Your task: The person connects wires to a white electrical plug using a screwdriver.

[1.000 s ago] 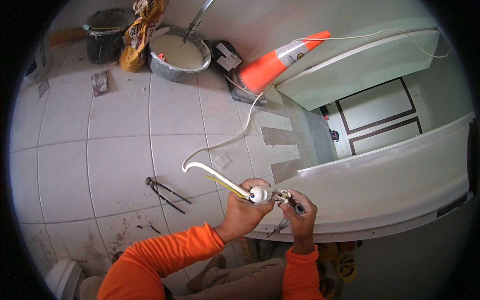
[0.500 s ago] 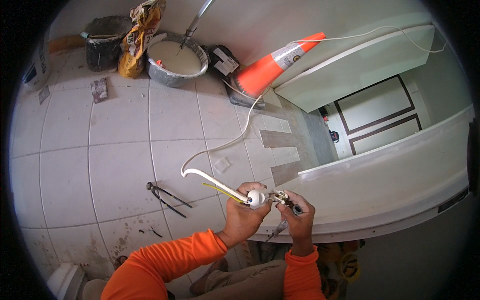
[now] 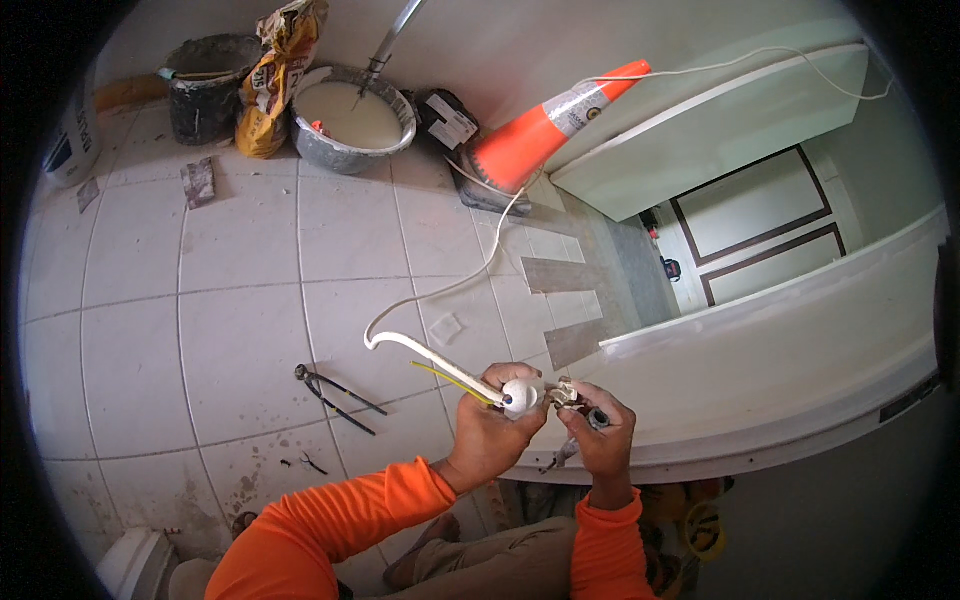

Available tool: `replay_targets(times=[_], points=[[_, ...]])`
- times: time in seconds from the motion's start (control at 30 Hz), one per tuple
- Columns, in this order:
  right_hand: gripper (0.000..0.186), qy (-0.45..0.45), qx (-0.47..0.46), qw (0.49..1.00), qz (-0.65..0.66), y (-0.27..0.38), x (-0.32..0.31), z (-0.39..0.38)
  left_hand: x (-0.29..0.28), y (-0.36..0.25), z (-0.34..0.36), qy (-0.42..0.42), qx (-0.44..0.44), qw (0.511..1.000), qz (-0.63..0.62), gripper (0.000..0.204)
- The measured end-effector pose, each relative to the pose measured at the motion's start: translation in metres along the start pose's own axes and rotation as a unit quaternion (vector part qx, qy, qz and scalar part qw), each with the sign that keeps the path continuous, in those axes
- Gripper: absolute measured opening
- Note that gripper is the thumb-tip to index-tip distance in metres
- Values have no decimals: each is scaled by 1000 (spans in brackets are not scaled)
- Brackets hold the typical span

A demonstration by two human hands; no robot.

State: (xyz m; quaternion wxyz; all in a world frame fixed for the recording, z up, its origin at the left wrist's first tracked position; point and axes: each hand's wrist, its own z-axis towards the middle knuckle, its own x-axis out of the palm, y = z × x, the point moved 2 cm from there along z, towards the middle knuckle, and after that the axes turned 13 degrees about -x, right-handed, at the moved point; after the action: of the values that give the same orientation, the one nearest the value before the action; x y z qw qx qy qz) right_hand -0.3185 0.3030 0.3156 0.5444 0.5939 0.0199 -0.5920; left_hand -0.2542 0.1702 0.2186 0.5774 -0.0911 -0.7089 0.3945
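Observation:
My left hand (image 3: 485, 435) is closed around a white rounded plug body (image 3: 521, 397). A white cable (image 3: 425, 352) runs from it across the floor, and a loose yellow wire (image 3: 447, 377) sticks out alongside. Close beside it, my right hand (image 3: 607, 445) pinches a small pale plug insert (image 3: 563, 394) with metal bits. That same hand also keeps a dirty, grey screwdriver-like tool (image 3: 568, 452) against its palm, pointing down. Fingers hide part of where plug body and insert meet. Black-handled pincers (image 3: 335, 398) lie on the tiles to the left.
An orange traffic cone (image 3: 540, 135), a basin of pale liquid (image 3: 350, 155) with a mixer rod, a yellow bag (image 3: 270, 100) and a black bucket (image 3: 205, 100) stand along the far wall. A white ledge (image 3: 760, 340) borders the right side. Loose tile pieces (image 3: 565, 277) lie beyond my hands.
Both hands have shifted very slightly right in the picture with the plug parts. The insert is turned a little in my right fingers, and the tool's tip hangs at a slightly different angle.

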Motion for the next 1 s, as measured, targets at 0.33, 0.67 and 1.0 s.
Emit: replay_targets(times=[0.33, 0.67, 1.0], points=[[35, 5, -55, 998, 2, -6, -2, 1, 1, -2, 2, 13, -17, 1000, 17, 36], [36, -17, -57, 998, 18, -11, 0, 0, 2, -11, 0, 72, -8, 997, -23, 29], [37, -12, -63, 998, -3, -10, -2, 1, -2, -10, 3, 98, -62, 991, -69, 51]])
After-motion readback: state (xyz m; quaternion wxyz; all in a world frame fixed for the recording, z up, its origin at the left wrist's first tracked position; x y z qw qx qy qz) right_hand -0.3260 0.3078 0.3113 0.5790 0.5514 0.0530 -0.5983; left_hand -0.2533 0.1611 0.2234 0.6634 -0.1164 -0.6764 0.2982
